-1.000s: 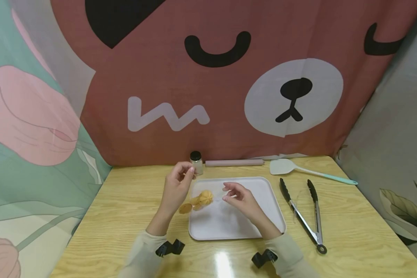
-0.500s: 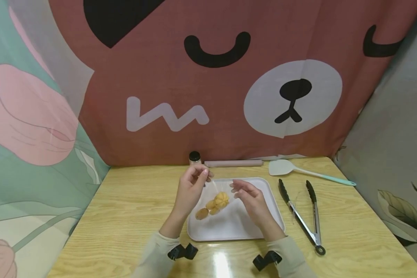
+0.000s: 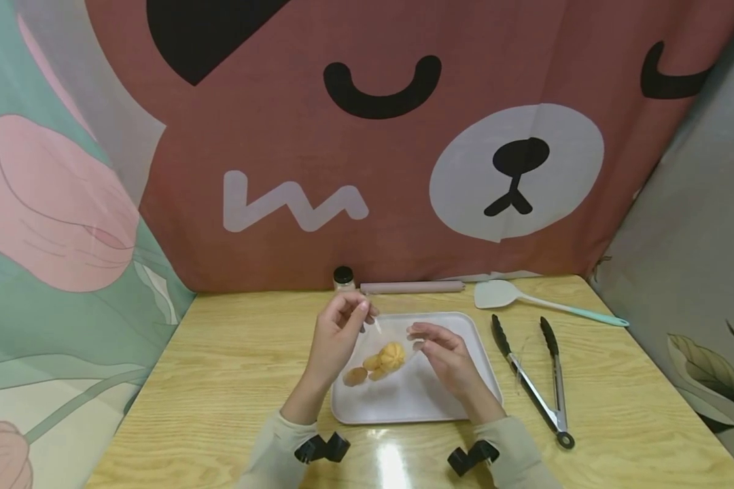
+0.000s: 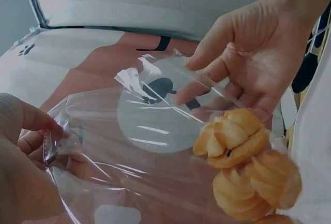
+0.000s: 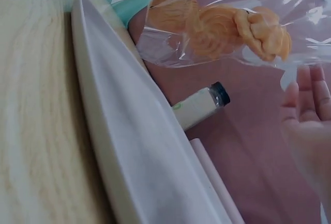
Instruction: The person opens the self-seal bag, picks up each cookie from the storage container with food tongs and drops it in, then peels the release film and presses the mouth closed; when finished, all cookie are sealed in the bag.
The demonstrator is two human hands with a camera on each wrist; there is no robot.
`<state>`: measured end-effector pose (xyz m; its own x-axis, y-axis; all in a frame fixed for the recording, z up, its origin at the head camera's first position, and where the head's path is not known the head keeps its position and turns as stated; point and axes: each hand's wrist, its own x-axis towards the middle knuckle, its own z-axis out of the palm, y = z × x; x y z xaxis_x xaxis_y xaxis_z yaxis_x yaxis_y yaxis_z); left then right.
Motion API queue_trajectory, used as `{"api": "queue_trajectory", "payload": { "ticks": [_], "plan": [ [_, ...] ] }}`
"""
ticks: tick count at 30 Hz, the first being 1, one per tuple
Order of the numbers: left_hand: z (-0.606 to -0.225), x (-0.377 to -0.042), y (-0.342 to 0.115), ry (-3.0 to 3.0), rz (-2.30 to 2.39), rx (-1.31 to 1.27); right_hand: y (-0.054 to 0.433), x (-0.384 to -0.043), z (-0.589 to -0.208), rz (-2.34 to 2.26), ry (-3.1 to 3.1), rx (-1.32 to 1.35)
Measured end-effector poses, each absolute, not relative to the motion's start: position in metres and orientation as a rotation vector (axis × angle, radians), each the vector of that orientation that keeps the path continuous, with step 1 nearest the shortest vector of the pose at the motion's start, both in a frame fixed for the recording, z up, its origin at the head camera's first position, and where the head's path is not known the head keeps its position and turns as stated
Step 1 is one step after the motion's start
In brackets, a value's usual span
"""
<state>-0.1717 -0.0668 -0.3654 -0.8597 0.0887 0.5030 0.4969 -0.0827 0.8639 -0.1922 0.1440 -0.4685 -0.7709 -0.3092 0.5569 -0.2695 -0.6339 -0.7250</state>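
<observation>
A clear plastic bag (image 4: 139,136) holding several swirled, golden cookies (image 3: 391,356) hangs over the white tray (image 3: 418,407). My left hand (image 3: 336,331) pinches the bag's edge between thumb and fingertips, and the cookies have gathered at the other end in the left wrist view. On the bag's other side is my right hand (image 3: 445,356), its thumb and fingers apart and loosely bent. Its fingers (image 4: 199,92) show through the film in the left wrist view, close to the cookies. In the right wrist view the bag (image 5: 217,27) stretches across the top, just above the right fingertips.
Behind the tray stand a small black-capped jar (image 3: 343,277) and a pale mauve rod (image 3: 412,287). A spatula (image 3: 495,294) with a mint handle lies at the back right. Metal tongs (image 3: 531,387) with black tips lie spread right of the tray.
My left hand has moved right, carrying the bag of cookies from the tray's left edge to over its middle. My right hand has shifted slightly right. The last half second shows little movement.
</observation>
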Motion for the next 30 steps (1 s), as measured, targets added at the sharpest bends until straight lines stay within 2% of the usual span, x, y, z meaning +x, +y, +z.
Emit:
{"api": "queue_trajectory", "payload": {
  "ticks": [12, 21, 30],
  "plan": [
    [-0.378, -0.175, -0.078, -1.836, -2.121, -0.572, 0.150, -0.187, -0.443, -2.744, 1.644, -0.850],
    [-0.406, -0.183, -0.088, -1.715, -2.425, -0.338, 0.175, -0.179, -0.388, -2.216, 2.313, -0.755],
    [-0.425, -0.182, -0.084, -1.681, -2.562, -0.262, 0.172, -0.165, -0.370, -2.002, 2.492, -0.634]
  ]
}}
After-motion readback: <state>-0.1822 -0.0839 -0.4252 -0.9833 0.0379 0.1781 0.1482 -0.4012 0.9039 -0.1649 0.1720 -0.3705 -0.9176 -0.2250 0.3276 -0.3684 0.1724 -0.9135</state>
